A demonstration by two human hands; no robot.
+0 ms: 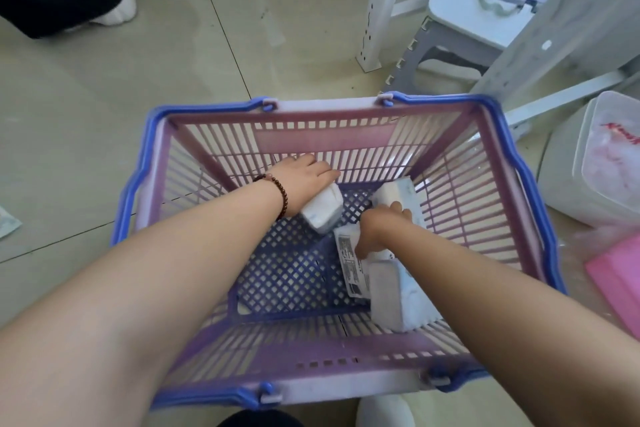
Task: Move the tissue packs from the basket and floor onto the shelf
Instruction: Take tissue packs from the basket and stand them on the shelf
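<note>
The left hand grips one tissue pack across its width; the right hand pinches another tissue pack in the basket. The packs look light, soft and film-wrapped, so probably slippery. Take hold across the short sides, squeezing gently.

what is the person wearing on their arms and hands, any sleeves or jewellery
Both forearms are bare, with no sleeves, gloves or watch in view. The left hand has a bracelet of small round dark reddish-brown beads around the wrist, with one paler bead. The right hand wears nothing visible.

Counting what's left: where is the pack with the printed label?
In the basket, right of centre, the labelled pack lies under the right hand, beside another pack.
</note>
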